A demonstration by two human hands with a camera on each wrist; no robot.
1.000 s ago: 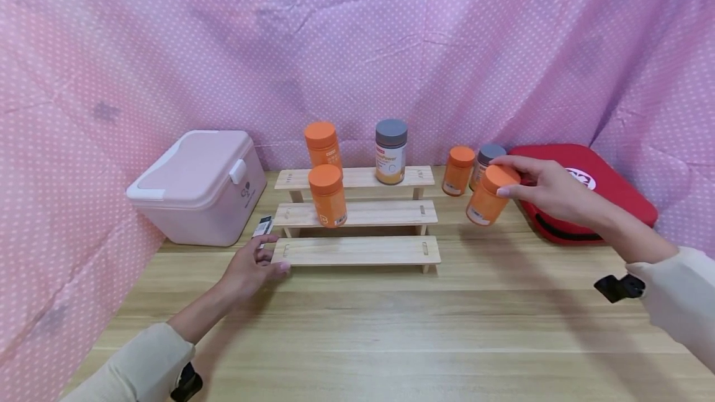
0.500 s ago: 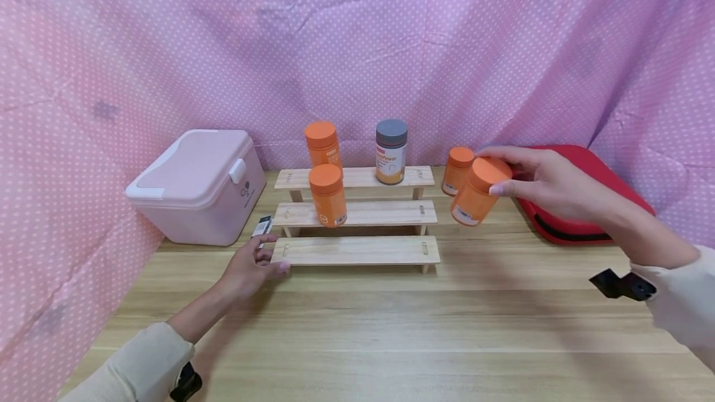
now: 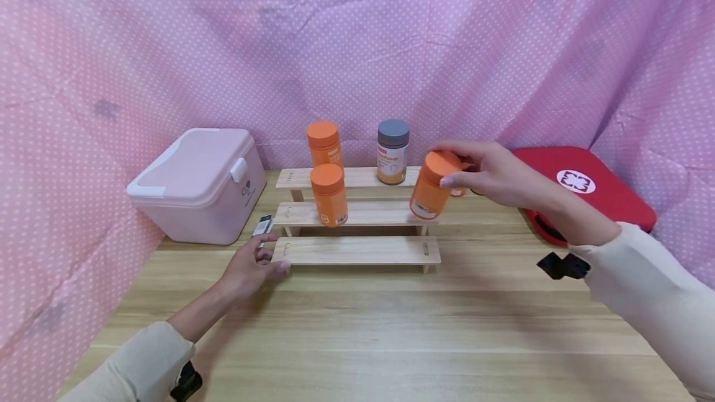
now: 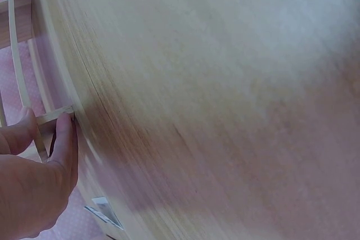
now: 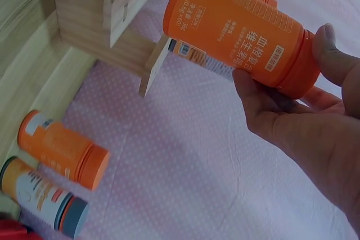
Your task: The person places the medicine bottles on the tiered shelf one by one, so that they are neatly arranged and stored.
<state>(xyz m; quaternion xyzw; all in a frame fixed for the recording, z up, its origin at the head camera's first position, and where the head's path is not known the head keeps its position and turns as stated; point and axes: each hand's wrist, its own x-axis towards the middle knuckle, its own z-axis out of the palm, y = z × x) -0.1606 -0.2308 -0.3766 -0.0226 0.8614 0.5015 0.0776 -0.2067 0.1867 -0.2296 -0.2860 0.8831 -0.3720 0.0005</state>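
By its orange lid, my right hand (image 3: pixel 491 172) grips an orange supplement bottle (image 3: pixel 429 196), tilted and held at the right end of the rack's middle tier in the head view. The right wrist view shows thumb and fingers around the lid of this bottle (image 5: pixel 230 32). My left hand (image 3: pixel 248 272) pinches the left end of the bottom tier of a three-tier wooden rack (image 3: pixel 357 250). On the middle tier's left stands another orange bottle (image 3: pixel 332 205). The top tier bears an orange bottle (image 3: pixel 324 149) and a grey-lidded bottle (image 3: pixel 392 157).
Right of the rack, an orange bottle (image 5: pixel 59 150) and a grey-lidded bottle (image 5: pixel 39 192) stand on the table, mostly hidden in the head view. A red case (image 3: pixel 609 194) lies beyond. At left are a pink lidded box (image 3: pixel 195 194) and a small printed card (image 3: pixel 262 226).
My right hand has carried the orange bottle leftward, from in front of the red case to the rack's right end. My left hand has stayed at the bottom tier.
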